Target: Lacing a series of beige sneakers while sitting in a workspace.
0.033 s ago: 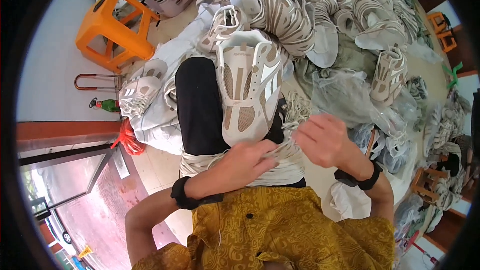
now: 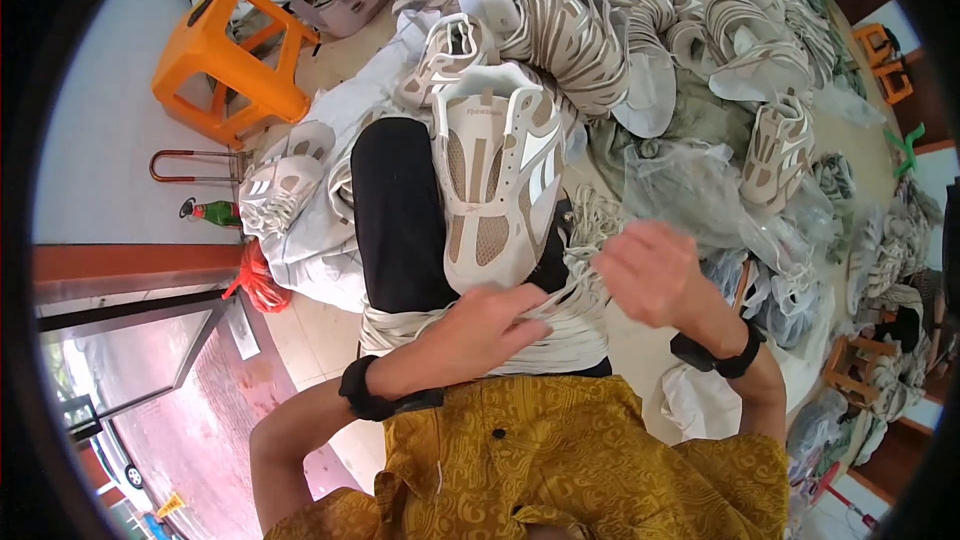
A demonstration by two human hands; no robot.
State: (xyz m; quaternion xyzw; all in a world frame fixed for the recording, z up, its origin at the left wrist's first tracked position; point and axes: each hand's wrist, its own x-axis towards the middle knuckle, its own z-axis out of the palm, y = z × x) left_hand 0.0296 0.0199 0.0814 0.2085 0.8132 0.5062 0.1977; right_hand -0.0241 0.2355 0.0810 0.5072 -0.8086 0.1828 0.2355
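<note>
An unlaced beige and white sneaker upper (image 2: 492, 195) lies across my lap, toe toward me. A bundle of off-white shoelaces (image 2: 575, 335) is spread over my thighs below it. My left hand (image 2: 480, 330) is closed near the toe, pinching a shoelace between thumb and fingers. That lace runs up to the right toward my right hand (image 2: 652, 272), whose fingers are curled together and slightly blurred; the lace end seems to be in them. More loose laces (image 2: 595, 215) lie tangled just beyond my right thigh.
Stacked shoe uppers (image 2: 570, 50) fill the far side. A laced sneaker upper (image 2: 777, 152) rests on clear plastic bags (image 2: 680, 190) at the right; another upper (image 2: 285, 175) lies on white cloth at the left. An orange stool (image 2: 230, 60) stands far left, near a green bottle (image 2: 215, 211).
My right hand has shifted slightly to the right and away from my left hand. The left hand and the sneaker upper have barely moved.
</note>
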